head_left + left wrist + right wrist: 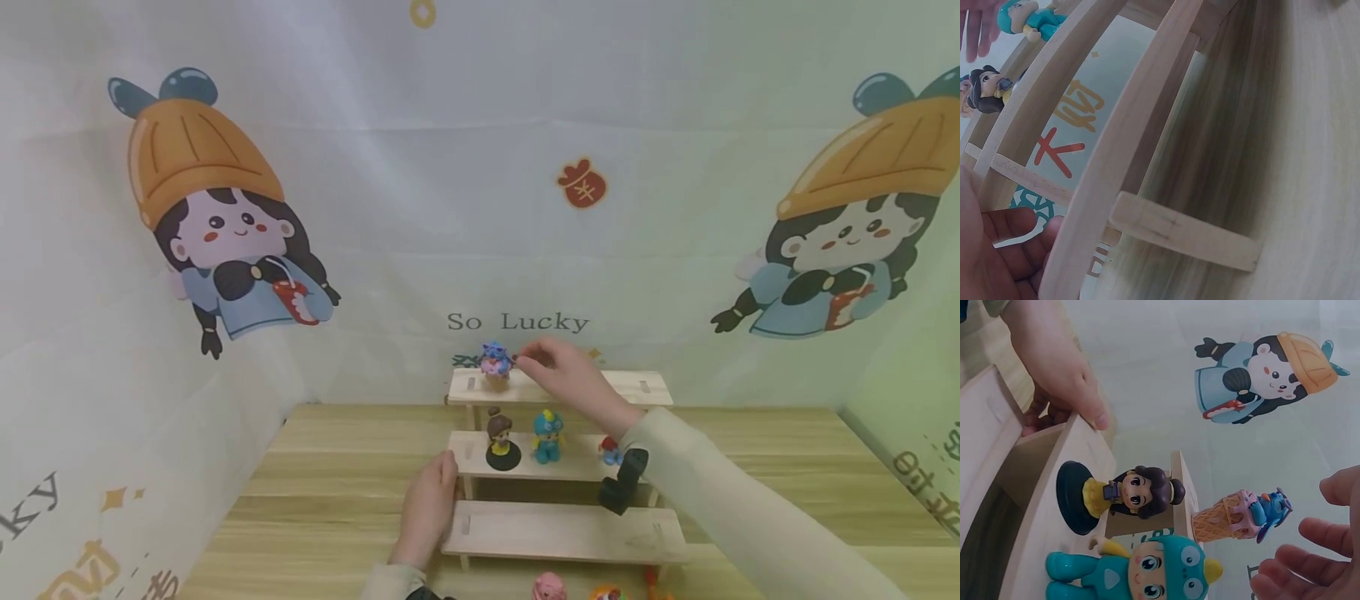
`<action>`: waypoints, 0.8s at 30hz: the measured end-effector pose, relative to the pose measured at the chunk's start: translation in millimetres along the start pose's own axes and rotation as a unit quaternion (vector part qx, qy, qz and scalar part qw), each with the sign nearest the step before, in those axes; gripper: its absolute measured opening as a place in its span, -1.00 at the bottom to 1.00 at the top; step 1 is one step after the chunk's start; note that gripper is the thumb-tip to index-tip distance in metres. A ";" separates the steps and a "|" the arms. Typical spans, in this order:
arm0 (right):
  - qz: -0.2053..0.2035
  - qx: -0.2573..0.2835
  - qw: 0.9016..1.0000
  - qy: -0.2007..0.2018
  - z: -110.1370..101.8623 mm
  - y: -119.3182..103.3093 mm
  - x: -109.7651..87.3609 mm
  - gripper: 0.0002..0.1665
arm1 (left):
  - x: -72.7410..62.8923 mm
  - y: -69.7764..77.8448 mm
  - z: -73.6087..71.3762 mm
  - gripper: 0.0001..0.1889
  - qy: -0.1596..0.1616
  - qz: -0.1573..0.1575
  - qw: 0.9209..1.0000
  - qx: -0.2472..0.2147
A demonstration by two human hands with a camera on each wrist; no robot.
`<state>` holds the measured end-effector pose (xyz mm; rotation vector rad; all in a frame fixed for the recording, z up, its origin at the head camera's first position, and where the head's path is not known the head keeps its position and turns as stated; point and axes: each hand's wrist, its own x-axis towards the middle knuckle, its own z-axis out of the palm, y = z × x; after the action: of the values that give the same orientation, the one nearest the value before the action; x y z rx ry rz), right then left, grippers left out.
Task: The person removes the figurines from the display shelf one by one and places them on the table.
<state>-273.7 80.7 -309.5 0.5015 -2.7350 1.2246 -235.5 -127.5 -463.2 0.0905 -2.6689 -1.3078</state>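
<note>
Pale sleeve [757, 500] up front; right hand [573, 379], loosely spread, empty, beside the blue figurine [495, 360]; left hand [429, 504] grips the stand [566, 529]: best hold firm, any nudge feather-light!

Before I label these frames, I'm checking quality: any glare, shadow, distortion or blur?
Head view: a pale sheen streaks the upper-left backdrop; left wrist: the wooden stand looks bowed, probably lens distortion, and dark shadow crosses the tabletop; right wrist: no obvious blur on the brown-haired figurine.
</note>
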 end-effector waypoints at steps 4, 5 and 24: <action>0.015 -0.009 1.000 -0.006 2.2 -2.7 10.0 -0.53 | -0.3 0.2 0.1 -0.54 -0.004 -0.002 1.000 -0.007; 0.018 -0.011 1.000 -0.008 2.9 -3.6 12.1 -0.51 | -0.3 0.4 0.2 -0.54 -0.004 -0.003 1.000 -0.009; 0.073 0.027 0.997 0.000 22.8 -11.1 39.5 -0.55 | 1.4 -1.6 -0.4 -0.56 -0.008 -0.005 1.000 -0.017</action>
<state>-306.2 46.8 -308.0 0.3122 -2.7877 1.3330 -236.8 -128.9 -464.0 0.0881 -2.6622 -1.3619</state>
